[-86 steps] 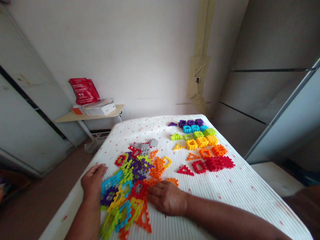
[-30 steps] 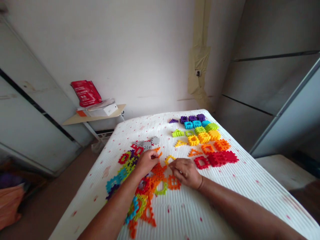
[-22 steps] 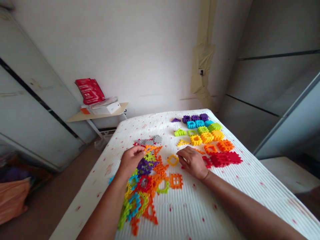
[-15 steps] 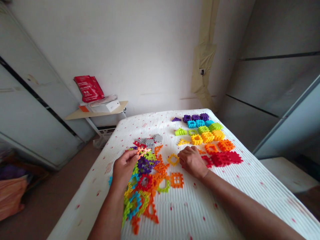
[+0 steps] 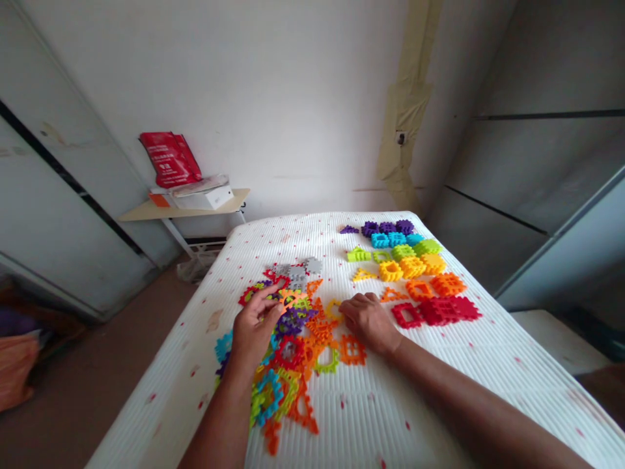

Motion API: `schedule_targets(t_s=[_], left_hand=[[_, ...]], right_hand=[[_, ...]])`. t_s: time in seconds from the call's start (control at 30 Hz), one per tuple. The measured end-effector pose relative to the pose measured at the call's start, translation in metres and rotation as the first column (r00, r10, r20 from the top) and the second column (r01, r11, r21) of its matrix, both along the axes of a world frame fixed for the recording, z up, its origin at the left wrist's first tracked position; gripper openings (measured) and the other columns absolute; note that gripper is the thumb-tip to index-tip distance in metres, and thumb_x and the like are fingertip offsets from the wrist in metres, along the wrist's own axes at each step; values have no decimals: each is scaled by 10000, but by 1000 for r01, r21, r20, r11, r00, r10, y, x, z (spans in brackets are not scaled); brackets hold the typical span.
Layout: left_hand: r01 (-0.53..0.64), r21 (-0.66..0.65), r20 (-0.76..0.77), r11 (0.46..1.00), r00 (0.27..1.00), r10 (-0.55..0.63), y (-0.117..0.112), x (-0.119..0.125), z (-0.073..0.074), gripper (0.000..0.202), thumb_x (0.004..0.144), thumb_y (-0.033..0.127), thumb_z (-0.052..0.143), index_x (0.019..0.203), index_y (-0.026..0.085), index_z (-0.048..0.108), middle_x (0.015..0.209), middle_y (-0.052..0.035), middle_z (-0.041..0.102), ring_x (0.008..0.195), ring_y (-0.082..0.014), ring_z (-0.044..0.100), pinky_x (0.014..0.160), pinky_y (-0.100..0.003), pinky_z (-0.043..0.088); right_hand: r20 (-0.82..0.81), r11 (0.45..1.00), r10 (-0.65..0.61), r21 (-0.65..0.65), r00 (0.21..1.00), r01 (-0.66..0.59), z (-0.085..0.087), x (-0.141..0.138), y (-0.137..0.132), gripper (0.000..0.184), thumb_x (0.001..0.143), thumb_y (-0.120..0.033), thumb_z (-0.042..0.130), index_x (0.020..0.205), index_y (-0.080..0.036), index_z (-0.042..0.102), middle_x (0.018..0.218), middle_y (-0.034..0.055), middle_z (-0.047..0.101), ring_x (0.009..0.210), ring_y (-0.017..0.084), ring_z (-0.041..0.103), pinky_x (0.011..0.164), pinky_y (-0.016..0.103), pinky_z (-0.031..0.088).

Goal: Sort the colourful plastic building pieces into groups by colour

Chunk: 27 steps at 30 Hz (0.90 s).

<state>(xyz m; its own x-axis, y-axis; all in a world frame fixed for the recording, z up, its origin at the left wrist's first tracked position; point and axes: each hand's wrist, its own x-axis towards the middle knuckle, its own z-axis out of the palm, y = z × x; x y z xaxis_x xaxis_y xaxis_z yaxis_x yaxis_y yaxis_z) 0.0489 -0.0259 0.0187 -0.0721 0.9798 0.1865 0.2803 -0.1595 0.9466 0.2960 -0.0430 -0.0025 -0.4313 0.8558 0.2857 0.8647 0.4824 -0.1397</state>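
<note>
A loose heap of interlocking plastic lattice pieces [image 5: 289, 352] in many colours lies on a white ribbed mattress [image 5: 390, 397]. My left hand [image 5: 256, 329] is over the heap's far part, shut on a small orange lattice piece [image 5: 291, 298] at its fingertips. My right hand [image 5: 368, 322] rests palm down on the mattress, next to a yellow diamond-shaped frame [image 5: 333, 309], and shows nothing in it. Sorted by colour to the right stand rows of purple, cyan, green, yellow, orange and red pieces [image 5: 445, 311].
A low folding table [image 5: 180, 212] by the white wall holds a red bag and a white box. Brown floor lies left of the mattress, with an orange bag [image 5: 14, 368] at the left edge. Grey cabinet panels [image 5: 517, 163] stand to the right.
My left hand has picked up an orange piece and raised it above the heap. My right hand has moved away from the heap's front to beside the yellow frame.
</note>
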Motion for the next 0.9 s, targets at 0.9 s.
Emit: schedule_targets(t_s=[0.9], left_hand=[[314, -179, 121, 932, 948, -295, -7, 16, -8, 287, 686, 293, 655, 853, 214, 436, 655, 35, 646, 567, -114, 568, 552, -215, 395]], right_hand=[[-264, 983, 181, 69, 948, -168, 29, -46, -7, 176, 833, -167, 550, 1006, -154, 577, 883, 73, 615, 832, 186, 541, 723, 285, 456]])
